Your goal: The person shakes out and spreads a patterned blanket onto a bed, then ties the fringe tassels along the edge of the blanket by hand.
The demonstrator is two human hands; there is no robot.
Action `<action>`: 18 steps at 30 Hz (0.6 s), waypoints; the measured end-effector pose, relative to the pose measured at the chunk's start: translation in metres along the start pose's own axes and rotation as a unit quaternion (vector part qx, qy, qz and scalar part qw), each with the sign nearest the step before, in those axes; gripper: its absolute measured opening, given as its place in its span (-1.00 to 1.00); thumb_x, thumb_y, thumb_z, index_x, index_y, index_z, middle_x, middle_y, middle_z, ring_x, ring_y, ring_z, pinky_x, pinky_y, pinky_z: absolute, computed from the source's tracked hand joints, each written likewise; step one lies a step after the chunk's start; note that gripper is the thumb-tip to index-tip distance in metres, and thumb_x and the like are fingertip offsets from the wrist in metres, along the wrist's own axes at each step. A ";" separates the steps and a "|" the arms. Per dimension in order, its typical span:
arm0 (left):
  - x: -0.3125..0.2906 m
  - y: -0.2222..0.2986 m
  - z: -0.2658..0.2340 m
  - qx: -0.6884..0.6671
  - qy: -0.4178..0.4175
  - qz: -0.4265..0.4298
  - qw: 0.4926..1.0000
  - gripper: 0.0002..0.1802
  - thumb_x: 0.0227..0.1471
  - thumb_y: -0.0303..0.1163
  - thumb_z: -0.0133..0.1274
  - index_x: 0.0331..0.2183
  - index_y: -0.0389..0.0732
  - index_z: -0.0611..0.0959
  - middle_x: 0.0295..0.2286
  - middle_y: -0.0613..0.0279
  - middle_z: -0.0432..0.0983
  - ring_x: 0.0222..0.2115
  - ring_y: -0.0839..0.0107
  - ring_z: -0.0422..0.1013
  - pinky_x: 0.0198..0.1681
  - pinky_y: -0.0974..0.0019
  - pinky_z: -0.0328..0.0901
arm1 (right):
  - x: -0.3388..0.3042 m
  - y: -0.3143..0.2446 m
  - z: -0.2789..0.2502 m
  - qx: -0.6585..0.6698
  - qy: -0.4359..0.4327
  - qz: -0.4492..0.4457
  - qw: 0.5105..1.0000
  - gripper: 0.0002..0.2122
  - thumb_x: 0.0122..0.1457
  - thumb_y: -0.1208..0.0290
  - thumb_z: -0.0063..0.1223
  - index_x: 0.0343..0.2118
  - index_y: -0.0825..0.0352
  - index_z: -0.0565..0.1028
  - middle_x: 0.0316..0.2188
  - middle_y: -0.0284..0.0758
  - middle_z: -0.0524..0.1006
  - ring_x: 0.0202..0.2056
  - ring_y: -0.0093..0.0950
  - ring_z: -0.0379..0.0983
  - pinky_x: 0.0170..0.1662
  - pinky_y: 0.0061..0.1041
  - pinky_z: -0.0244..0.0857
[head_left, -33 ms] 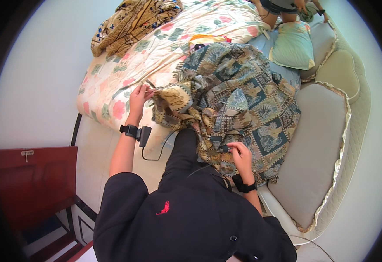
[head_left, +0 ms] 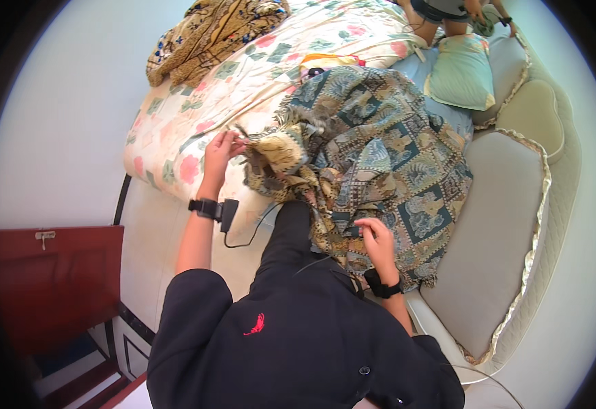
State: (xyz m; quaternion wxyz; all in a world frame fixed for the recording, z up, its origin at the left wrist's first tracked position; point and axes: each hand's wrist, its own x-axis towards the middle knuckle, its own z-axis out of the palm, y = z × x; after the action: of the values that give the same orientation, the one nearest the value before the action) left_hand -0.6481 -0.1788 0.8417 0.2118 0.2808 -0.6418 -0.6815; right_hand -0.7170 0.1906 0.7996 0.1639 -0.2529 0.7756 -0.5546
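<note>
A fringed woven blanket (head_left: 427, 180) in dark green, grey and tan, patterned with animal squares, lies rumpled over the near side of the bed. My left hand (head_left: 223, 148) is closed in a pinch on its fringed left corner, where the paler reverse side turns up. Lower down, my right hand (head_left: 377, 244) has its fingers curled at a dark fold of the same blanket and appears to pinch it; the fingertips partly hide the grip. One dark-trousered leg (head_left: 289, 225) of mine is up against the blanket's lower edge.
A floral quilt (head_left: 189, 140) covers the bed. A brown patterned blanket (head_left: 209, 41) is heaped at the far left. Cushioned headboard pads (head_left: 492, 225) and a pale green pillow (head_left: 460, 71) line the right. Another person (head_left: 441, 13) is at the far end. A red wooden cabinet (head_left: 59, 286) stands left.
The whole view has shifted very slightly. Both hands keep their places on the blanket.
</note>
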 end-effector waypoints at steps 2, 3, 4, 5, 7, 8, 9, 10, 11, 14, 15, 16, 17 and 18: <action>-0.036 0.014 0.019 0.007 -0.003 0.015 1.000 -0.74 0.10 -0.28 -0.10 -0.34 -0.31 0.49 -0.50 0.16 0.49 -0.47 0.47 0.46 -0.37 0.47 0.38 | 0.019 -0.009 0.010 -0.018 0.011 -0.089 0.996 -0.87 0.03 0.66 -0.14 -0.40 0.38 0.48 -0.44 -0.27 0.48 -0.40 -0.47 0.43 -0.33 -0.58 0.27; -0.057 0.017 0.033 -0.017 -0.009 -0.001 1.000 -0.74 0.09 -0.27 -0.09 -0.34 -0.30 0.50 -0.51 0.18 0.48 -0.51 0.48 0.45 -0.40 0.48 0.37 | 0.028 -0.018 0.013 -0.019 0.001 -0.103 0.995 -0.86 0.03 0.64 -0.13 -0.38 0.37 0.47 -0.40 -0.26 0.48 -0.36 -0.42 0.42 -0.31 -0.56 0.27; -0.075 0.014 0.048 -0.043 -0.014 -0.015 0.999 -0.74 0.09 -0.27 -0.08 -0.33 -0.29 0.50 -0.52 0.19 0.48 -0.54 0.49 0.44 -0.43 0.49 0.36 | 0.037 -0.027 0.016 -0.022 -0.009 -0.120 0.993 -0.86 0.03 0.62 -0.12 -0.35 0.35 0.47 -0.35 -0.25 0.48 -0.32 -0.37 0.41 -0.30 -0.53 0.26; -0.086 -0.002 0.060 -0.086 -0.059 -0.052 0.993 -0.75 0.08 -0.27 -0.08 -0.34 -0.28 0.50 -0.53 0.21 0.47 -0.57 0.50 0.41 -0.47 0.49 0.36 | 0.045 -0.036 0.020 -0.023 -0.013 -0.123 0.992 -0.86 0.03 0.62 -0.12 -0.35 0.35 0.47 -0.35 -0.25 0.48 -0.32 -0.37 0.41 -0.30 -0.53 0.26; -0.110 -0.028 0.094 -0.111 -0.158 -0.177 0.965 -0.76 0.10 -0.27 -0.11 -0.38 -0.27 0.48 -0.57 0.26 0.42 -0.57 0.50 0.41 -0.50 0.49 0.36 | 0.064 -0.052 0.026 0.012 -0.010 -0.168 0.986 -0.82 0.04 0.61 -0.11 -0.28 0.34 0.45 -0.27 -0.23 0.45 -0.23 -0.34 0.39 -0.24 -0.53 0.25; -0.116 -0.033 0.099 -0.098 -0.216 -0.181 0.955 -0.76 0.11 -0.27 -0.13 -0.39 -0.27 0.46 -0.58 0.29 0.38 -0.55 0.50 0.43 -0.51 0.50 0.36 | 0.073 -0.060 0.029 0.016 -0.030 -0.186 0.982 -0.81 0.05 0.58 -0.10 -0.24 0.35 0.43 -0.22 -0.21 0.44 -0.16 -0.32 0.35 -0.14 -0.48 0.22; -0.117 -0.035 0.098 -0.105 -0.210 -0.176 0.956 -0.76 0.12 -0.27 -0.14 -0.38 -0.27 0.46 -0.57 0.30 0.37 -0.53 0.51 0.44 -0.52 0.51 0.35 | 0.080 -0.065 0.033 0.000 -0.057 -0.201 0.978 -0.81 0.08 0.54 -0.12 -0.23 0.35 0.43 -0.21 -0.20 0.43 -0.14 -0.30 0.34 -0.10 -0.45 0.19; -0.118 -0.037 0.095 -0.112 -0.204 -0.171 0.957 -0.76 0.12 -0.27 -0.16 -0.38 -0.26 0.45 -0.57 0.31 0.35 -0.52 0.51 0.44 -0.52 0.52 0.35 | 0.087 -0.067 0.035 -0.015 -0.085 -0.216 0.973 -0.81 0.10 0.49 -0.13 -0.23 0.36 0.43 -0.21 -0.19 0.43 -0.12 -0.28 0.33 -0.05 -0.42 0.16; -0.115 -0.036 0.087 -0.125 -0.192 -0.162 0.960 -0.76 0.12 -0.26 -0.15 -0.37 -0.25 0.44 -0.57 0.32 0.35 -0.51 0.51 0.45 -0.53 0.55 0.33 | 0.094 -0.065 0.043 -0.016 -0.090 -0.217 0.972 -0.81 0.10 0.49 -0.13 -0.23 0.36 0.43 -0.21 -0.19 0.43 -0.12 -0.28 0.33 -0.05 -0.42 0.16; -0.106 -0.024 0.065 -0.143 -0.149 -0.131 0.970 -0.76 0.12 -0.23 -0.15 -0.37 -0.23 0.43 -0.58 0.33 0.38 -0.52 0.51 0.46 -0.54 0.57 0.30 | 0.102 -0.022 0.075 0.060 -0.254 -0.192 0.946 -0.76 0.15 0.37 -0.24 -0.23 0.36 0.43 -0.19 -0.17 0.42 -0.10 -0.24 0.31 0.00 -0.41 0.10; -0.103 -0.022 0.057 -0.139 -0.139 -0.121 0.973 -0.75 0.12 -0.23 -0.15 -0.37 -0.24 0.43 -0.59 0.32 0.39 -0.53 0.52 0.45 -0.54 0.57 0.29 | 0.106 -0.029 0.079 0.000 -0.323 -0.202 0.924 -0.77 0.14 0.39 -0.23 -0.24 0.36 0.44 -0.18 -0.16 0.42 -0.10 -0.23 0.31 -0.01 -0.40 0.12; -0.104 -0.021 0.048 -0.135 -0.129 -0.111 0.976 -0.74 0.12 -0.23 -0.16 -0.37 -0.24 0.43 -0.59 0.32 0.40 -0.53 0.52 0.45 -0.54 0.57 0.29 | 0.106 -0.036 0.085 -0.059 -0.390 -0.212 0.894 -0.78 0.12 0.41 -0.22 -0.26 0.36 0.44 -0.18 -0.14 0.41 -0.11 -0.22 0.32 -0.03 -0.39 0.15; -0.104 -0.022 0.042 -0.114 -0.128 -0.119 0.978 -0.74 0.13 -0.23 -0.17 -0.38 -0.25 0.43 -0.60 0.30 0.41 -0.54 0.52 0.46 -0.57 0.58 0.28 | 0.108 -0.033 0.092 -0.060 -0.398 -0.212 0.890 -0.78 0.12 0.41 -0.22 -0.26 0.36 0.44 -0.18 -0.14 0.41 -0.11 -0.22 0.32 -0.03 -0.39 0.15; -0.105 -0.025 0.041 -0.119 -0.120 -0.119 0.978 -0.74 0.13 -0.23 -0.17 -0.38 -0.25 0.43 -0.60 0.30 0.41 -0.54 0.52 0.46 -0.57 0.58 0.28 | 0.109 -0.026 0.101 -0.171 -0.456 -0.168 0.857 -0.80 0.08 0.43 -0.20 -0.28 0.37 0.44 -0.18 -0.13 0.41 -0.14 -0.21 0.33 -0.08 -0.35 0.18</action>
State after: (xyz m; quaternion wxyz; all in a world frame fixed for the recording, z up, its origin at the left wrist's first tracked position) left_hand -0.5941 -0.0771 0.8297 0.0825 0.2442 -0.5391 -0.8018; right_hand -0.7469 0.0427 0.7938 0.3577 -0.6276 0.6427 -0.2551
